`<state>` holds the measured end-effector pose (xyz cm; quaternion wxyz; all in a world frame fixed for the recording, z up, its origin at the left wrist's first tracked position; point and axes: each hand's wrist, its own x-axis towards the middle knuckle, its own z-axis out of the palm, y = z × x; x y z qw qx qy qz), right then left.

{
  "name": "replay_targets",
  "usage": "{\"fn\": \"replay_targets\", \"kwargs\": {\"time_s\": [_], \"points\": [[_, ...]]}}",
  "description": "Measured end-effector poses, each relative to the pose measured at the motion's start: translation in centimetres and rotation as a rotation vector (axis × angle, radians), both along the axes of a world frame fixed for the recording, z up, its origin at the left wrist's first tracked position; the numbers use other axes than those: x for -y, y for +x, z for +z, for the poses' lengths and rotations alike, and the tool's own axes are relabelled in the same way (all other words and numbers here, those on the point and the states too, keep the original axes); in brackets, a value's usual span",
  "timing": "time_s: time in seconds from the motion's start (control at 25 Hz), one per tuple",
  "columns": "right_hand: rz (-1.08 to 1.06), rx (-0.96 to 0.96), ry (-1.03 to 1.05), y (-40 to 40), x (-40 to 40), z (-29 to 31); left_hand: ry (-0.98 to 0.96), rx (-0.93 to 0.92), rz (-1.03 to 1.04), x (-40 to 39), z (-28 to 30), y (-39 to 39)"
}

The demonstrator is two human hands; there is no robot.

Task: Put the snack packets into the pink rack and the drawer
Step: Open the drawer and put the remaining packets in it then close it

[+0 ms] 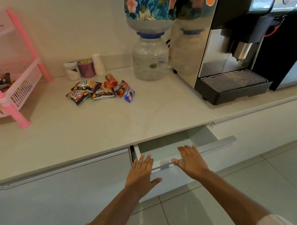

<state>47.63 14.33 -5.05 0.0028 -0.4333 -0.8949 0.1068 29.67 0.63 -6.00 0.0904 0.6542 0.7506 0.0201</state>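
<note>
A pink rack (10, 81) stands at the far left of the pale surface (96, 126), a few dark packets already lying in its lower baskets. To its right, a loose heap of snack packets (99, 91) sits mid-surface — brown peanut bags, orange-red wrappers and one blue-and-white biscuit pack at the heap's right edge. Behind the heap, against the wall, stand a white jar (72, 70), a purple holder (86, 68) filled with sticks and a stack of white cups (98, 64). Further right is a clear water jar (150, 58) topped by an inverted bottle in a floral cover (149, 4), and beside that a steel-and-black coffee machine (235, 53) with a grated drip tray.

Below the surface's edge, the drawer (166, 152) is pulled partly out, its white inside showing no packets. The left hand (141, 174) reaches over the drawer's left front corner, fingers straight and spread, holding nothing. The right hand (191, 160) lies flat with fingers extended over the drawer's front rail — whether it presses on the rail or hovers just above cannot be told — and it, too, holds nothing. Grey floor tiles show at the lower right.
</note>
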Motion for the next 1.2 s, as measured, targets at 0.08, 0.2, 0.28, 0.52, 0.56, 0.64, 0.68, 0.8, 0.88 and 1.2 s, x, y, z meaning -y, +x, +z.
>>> {"fn": "replay_targets", "kwargs": {"time_s": [0.08,0.2,0.28,0.52,0.56,0.64,0.68,0.8,0.88,1.2], "points": [[-0.001,0.006,0.011,0.8,1.2,0.2,0.026,0.001,-0.031,1.1,0.1,0.8],[-0.002,0.029,0.001,2.5,3.1,0.1,0.063,-0.029,-0.081,3.1,-0.2,2.2],[-0.003,0.031,0.007,3.9,4.4,0.0,0.071,-0.041,-0.119,4.5,-0.2,3.2],[-0.02,0.035,0.023,7.1,7.9,-0.5,-0.022,-0.004,-0.159,8.4,-0.1,6.0],[-0.021,0.03,0.023,7.5,8.3,-0.5,-0.018,0.004,-0.167,8.8,-0.2,6.4],[-0.019,0.036,0.022,8.2,9.2,-0.6,-0.022,0.006,-0.183,9.5,-0.1,7.1],[-0.019,0.042,0.02,8.5,9.5,-0.6,-0.04,0.004,-0.176,9.8,0.0,7.3],[-0.027,0.051,0.012,8.9,10.0,-0.6,-0.023,-0.008,-0.162,10.5,0.2,7.7],[-0.031,0.053,0.006,9.0,10.2,-0.5,-0.033,0.003,-0.193,10.6,0.4,7.9],[-0.04,0.062,-0.01,9.1,10.2,-0.5,-0.001,-0.015,-0.227,10.5,0.3,7.9]]}}
